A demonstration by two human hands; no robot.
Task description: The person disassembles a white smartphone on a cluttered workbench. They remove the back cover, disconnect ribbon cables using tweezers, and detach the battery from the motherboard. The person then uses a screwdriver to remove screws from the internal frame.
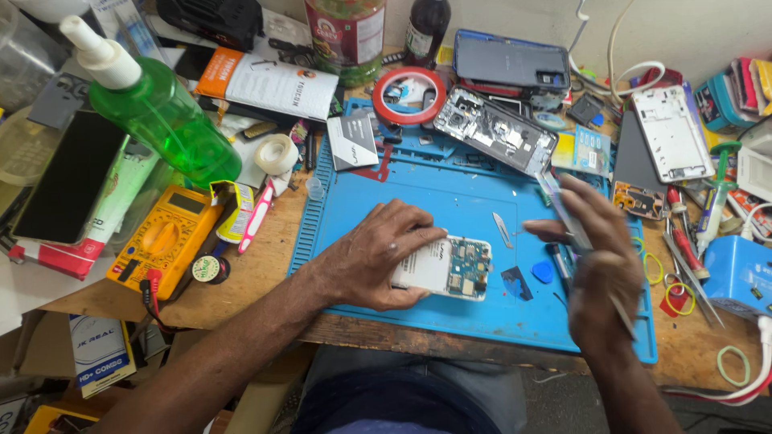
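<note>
An opened phone (pixel 450 269), its circuit board showing at the right end, lies on the blue work mat (pixel 450 201). My left hand (pixel 378 253) presses down on the phone's left half and holds it flat. My right hand (pixel 595 265) hovers just right of the phone, blurred, gripping a thin metal tool (pixel 567 217) that looks like tweezers, slanting from upper left down past the wrist. A small metal blade (pixel 502 229) and a blue pick (pixel 543 272) lie on the mat between the hands.
A green spray bottle (pixel 161 112), yellow multimeter (pixel 165 237), tape rolls (pixel 276 153) and a black phone (pixel 68 181) crowd the left. Dismantled phone frames (pixel 494 128) (pixel 671 133) sit behind the mat. Screwdrivers, rubber bands (pixel 732 366) and a blue box (pixel 744 269) lie at the right.
</note>
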